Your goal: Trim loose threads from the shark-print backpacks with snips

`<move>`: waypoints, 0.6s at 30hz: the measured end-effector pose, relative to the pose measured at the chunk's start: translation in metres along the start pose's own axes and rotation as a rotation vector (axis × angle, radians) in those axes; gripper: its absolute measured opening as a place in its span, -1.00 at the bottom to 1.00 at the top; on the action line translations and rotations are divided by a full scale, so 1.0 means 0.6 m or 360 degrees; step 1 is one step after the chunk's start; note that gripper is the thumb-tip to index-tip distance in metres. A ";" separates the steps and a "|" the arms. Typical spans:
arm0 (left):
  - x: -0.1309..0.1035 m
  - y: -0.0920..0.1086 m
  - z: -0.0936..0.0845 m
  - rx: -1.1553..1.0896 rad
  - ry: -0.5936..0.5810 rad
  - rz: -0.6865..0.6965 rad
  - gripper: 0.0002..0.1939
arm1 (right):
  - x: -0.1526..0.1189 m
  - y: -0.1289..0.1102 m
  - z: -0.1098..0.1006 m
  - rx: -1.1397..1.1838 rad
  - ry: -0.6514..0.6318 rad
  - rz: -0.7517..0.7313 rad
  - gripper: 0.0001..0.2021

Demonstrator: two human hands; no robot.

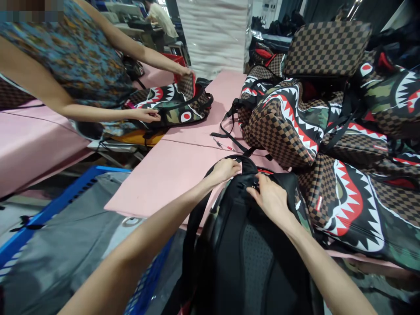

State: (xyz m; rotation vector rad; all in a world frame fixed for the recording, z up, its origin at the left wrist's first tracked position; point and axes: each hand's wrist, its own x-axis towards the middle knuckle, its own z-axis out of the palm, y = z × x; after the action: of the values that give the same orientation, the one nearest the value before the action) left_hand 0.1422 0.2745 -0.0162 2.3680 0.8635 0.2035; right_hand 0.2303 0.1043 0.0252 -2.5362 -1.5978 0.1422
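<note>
A black-backed backpack with camouflage sides stands upright in front of me at the table's edge, its padded back facing me. At its upper left, my left hand is closed on the black shoulder strap near the top. My right hand bends over the top of the back panel, thumb and fingers pinched around a small dark part near the handle. What that part is, I cannot make out. A bit of red lining shows behind the top edge.
Checkered shark-mouth backpacks are piled at the right of the pink table. A pen lies near loose straps. Across the table, a co-worker handles another backpack. A blue crate with grey material stands lower left.
</note>
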 end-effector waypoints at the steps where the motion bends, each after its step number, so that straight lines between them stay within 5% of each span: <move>1: 0.007 -0.001 -0.002 0.0005 -0.0038 0.0013 -0.76 | 0.017 -0.003 0.003 -0.0006 -0.0010 0.0020 -0.65; 8: 0.024 -0.012 0.001 0.0020 -0.0211 0.0095 -0.81 | 0.070 -0.007 0.009 -0.0056 -0.0089 0.0095 -0.70; 18: 0.024 -0.005 0.009 0.0250 -0.0154 0.0019 -0.81 | 0.094 -0.019 0.017 -0.0139 -0.0133 0.0053 -0.70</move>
State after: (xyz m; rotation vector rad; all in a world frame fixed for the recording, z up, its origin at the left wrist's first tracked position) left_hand 0.1539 0.2827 -0.0233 2.5059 0.8472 0.0259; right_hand 0.2428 0.1606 0.0170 -2.6566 -1.6264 0.1880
